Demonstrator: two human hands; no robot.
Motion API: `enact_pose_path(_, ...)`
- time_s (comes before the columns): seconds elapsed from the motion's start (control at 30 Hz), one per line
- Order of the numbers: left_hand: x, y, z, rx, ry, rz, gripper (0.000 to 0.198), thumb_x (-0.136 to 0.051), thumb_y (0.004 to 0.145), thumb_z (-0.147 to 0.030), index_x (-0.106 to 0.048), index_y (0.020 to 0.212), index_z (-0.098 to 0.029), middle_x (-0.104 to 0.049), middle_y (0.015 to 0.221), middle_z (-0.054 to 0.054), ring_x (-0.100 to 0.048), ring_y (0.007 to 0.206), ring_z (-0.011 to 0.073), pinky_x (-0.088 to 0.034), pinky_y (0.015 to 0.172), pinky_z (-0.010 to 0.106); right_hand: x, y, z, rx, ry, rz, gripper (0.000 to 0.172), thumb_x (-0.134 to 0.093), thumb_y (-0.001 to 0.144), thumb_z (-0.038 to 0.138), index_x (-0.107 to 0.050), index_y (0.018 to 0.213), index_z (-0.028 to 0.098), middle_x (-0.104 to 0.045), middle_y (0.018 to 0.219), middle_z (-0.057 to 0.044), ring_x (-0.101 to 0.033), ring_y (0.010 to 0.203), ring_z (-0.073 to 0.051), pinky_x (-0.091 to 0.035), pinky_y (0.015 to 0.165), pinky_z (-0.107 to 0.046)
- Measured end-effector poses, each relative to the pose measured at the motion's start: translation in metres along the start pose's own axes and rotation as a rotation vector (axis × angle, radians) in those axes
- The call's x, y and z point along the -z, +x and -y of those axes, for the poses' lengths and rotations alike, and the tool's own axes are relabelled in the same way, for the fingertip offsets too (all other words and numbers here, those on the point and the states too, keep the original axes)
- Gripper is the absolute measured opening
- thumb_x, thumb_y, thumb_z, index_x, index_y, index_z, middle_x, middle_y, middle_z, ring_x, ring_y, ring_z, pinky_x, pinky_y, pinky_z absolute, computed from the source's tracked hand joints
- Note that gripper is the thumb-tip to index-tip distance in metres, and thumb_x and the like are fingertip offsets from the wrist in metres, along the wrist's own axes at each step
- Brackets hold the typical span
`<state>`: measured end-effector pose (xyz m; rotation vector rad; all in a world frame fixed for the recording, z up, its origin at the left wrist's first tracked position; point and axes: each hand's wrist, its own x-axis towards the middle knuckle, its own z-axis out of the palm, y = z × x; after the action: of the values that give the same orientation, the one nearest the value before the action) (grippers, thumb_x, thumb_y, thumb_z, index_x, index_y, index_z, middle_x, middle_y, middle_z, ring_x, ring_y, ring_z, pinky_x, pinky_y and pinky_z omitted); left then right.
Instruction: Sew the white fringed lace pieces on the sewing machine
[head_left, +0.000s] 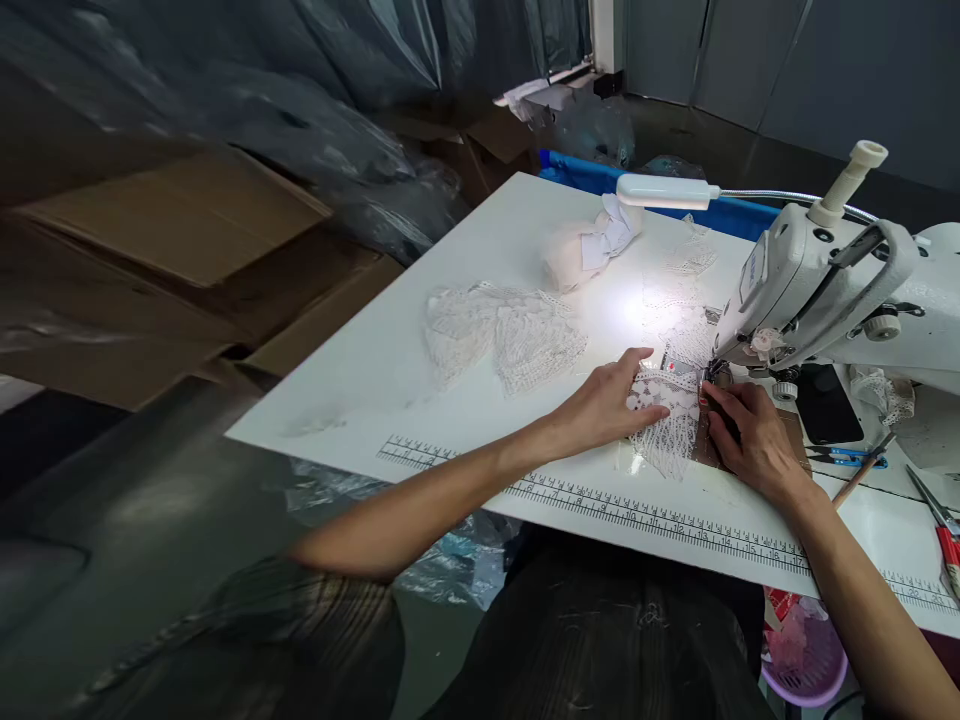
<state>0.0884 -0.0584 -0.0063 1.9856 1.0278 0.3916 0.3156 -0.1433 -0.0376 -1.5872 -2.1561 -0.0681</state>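
White fringed lace (667, 425) lies on the sewing machine's bed, its right edge beside the presser foot (707, 376). My left hand (611, 400) rests on the left part of this lace, thumb and fingers spread apart. Close to the foot, on the right, is my right hand (754, 440), fingers bent inward and tips near the lace edge. Something dark shows between those fingers; whether it is an object or shadow I cannot tell. The white sewing machine (802, 290) stands above the right hand, and its lamp (666, 191) lights the work.
More lace pieces (499, 330) and a pale cloth bundle (589, 250) lie farther left on the white table (360, 400). A black phone (828, 403), blue-handled snips (851, 458) and red-handled scissors (946, 550) lie on the right. Cardboard boxes (187, 220) stand left; a purple basket (814, 670) is below.
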Motion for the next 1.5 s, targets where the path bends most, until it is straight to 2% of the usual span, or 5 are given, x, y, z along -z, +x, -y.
enact_pose_path(0.37, 0.000, 0.012, 0.004, 0.097, -0.073, -0.073, 0.059, -0.066, 0.085, -0.034, -0.044, 0.136, -0.013, -0.046, 0.074, -0.004, -0.049, 0.061, 0.0109, -0.046, 0.056, 0.025, -0.003, -0.004, 0.002, -0.006, -0.018, 0.048, 0.037, -0.041, 0.097, 0.027, -0.066, 0.123, 0.021, -0.060, 0.102, -0.013, -0.050, 0.089, -0.025, -0.047, 0.081, -0.043)
enact_pose_path(0.57, 0.002, 0.014, 0.004, 0.159, -0.189, -0.033, 0.052, -0.067, 0.089, -0.029, -0.045, 0.134, -0.015, -0.042, 0.072, -0.005, -0.046, 0.053, 0.0077, -0.049, 0.044, 0.022, -0.002, -0.005, 0.007, -0.048, -0.053, 0.097, 0.040, -0.039, 0.096, 0.027, -0.062, 0.128, 0.023, -0.059, 0.107, -0.013, -0.047, 0.093, -0.027, -0.044, 0.084, -0.044)
enact_pose_path(0.97, 0.007, 0.013, -0.006, 0.243, -0.198, -0.005, 0.051, -0.071, 0.083, -0.024, -0.052, 0.130, -0.014, -0.036, 0.073, -0.006, -0.043, 0.053, 0.0070, -0.049, 0.045, 0.023, 0.000, -0.004, 0.008, -0.073, -0.062, 0.153, 0.041, -0.038, 0.097, 0.031, -0.061, 0.131, 0.028, -0.056, 0.106, -0.012, -0.046, 0.089, -0.025, -0.043, 0.082, -0.043)
enact_pose_path(1.23, 0.004, 0.011, -0.001, 0.126, -0.069, -0.013, 0.050, -0.071, 0.081, -0.029, -0.055, 0.127, -0.013, -0.038, 0.066, -0.006, -0.042, 0.059, 0.0103, -0.034, 0.052, 0.023, 0.000, -0.006, 0.007, -0.079, -0.031, 0.115, 0.040, -0.037, 0.097, 0.029, -0.062, 0.128, 0.025, -0.056, 0.107, -0.012, -0.048, 0.092, -0.025, -0.045, 0.084, -0.043)
enact_pose_path(1.5, 0.001, 0.011, 0.001, 0.094, -0.004, -0.024, 0.051, -0.067, 0.082, -0.030, -0.053, 0.129, -0.013, -0.044, 0.066, -0.005, -0.045, 0.059, 0.0118, -0.032, 0.054, 0.025, 0.003, -0.007, 0.007, -0.062, -0.021, 0.125, 0.041, -0.037, 0.097, 0.028, -0.060, 0.131, 0.025, -0.057, 0.106, -0.012, -0.049, 0.092, -0.025, -0.046, 0.086, -0.045)
